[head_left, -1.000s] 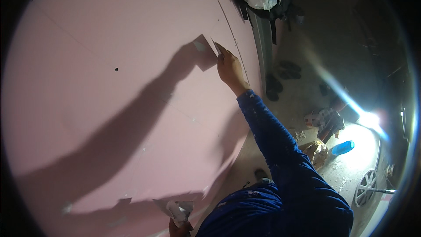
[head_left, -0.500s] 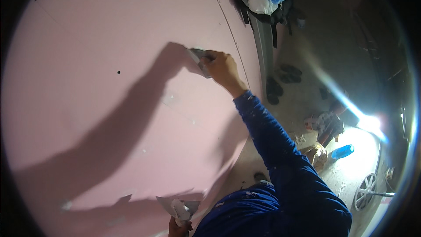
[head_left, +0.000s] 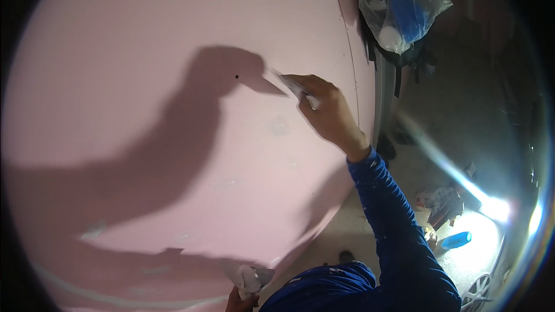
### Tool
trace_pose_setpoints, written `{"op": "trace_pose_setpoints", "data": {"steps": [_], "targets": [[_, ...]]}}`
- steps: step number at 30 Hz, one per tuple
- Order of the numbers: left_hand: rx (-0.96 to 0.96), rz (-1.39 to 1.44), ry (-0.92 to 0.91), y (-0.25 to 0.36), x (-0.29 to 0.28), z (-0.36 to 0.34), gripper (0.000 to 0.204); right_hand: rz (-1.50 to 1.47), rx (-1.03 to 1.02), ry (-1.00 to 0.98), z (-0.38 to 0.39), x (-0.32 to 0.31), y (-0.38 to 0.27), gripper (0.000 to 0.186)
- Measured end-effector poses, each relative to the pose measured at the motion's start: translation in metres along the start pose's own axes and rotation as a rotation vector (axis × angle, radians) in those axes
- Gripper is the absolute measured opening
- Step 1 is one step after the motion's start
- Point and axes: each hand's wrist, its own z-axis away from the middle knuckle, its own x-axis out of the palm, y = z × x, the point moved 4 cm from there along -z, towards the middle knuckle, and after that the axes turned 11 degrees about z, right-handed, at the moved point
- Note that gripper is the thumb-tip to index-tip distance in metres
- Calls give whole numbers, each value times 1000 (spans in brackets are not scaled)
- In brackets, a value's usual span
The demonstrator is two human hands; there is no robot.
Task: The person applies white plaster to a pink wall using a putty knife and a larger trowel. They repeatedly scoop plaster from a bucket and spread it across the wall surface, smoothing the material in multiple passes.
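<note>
- Head view: our right grip (head_left: 330, 108) pinches a scraper (head_left: 295, 85) beside the pink wall (head_left: 144, 29), left of its seam (head_left: 348, 32).
- Near, our left grip (head_left: 240, 303) clasps a blade (head_left: 266, 278) bearing white paste (head_left: 248, 281).
- Wall spreads widely leftward.

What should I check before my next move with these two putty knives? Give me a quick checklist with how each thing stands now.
1. Right putty knife gripped in the right hand: ok.
2. Its blade touching the pink wall: cannot tell from this angle.
3. Left putty knife held in the left hand: ok, low near the wall.
4. White compound on the left putty knife: ok, a lump sits on the blade.
5. Dark spot on the wall well lit: not ok, it lies in the arm's shadow.
6. Work light on: ok, glaring at the right.
</note>
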Motion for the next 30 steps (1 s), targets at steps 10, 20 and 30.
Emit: {"op": "trace_pose_setpoints", "data": {"steps": [10,20,30], "targets": [[-3,-13,-81,-17,-49,-29,46,501,-237,248,-20,74,-54,62],[140,-194,-347,19,14,-126,49,175,-71,107,42,78,-11,47],[245,-257,-440,21,44,-135,52,59,135,138,46,22,-56,36]]}}
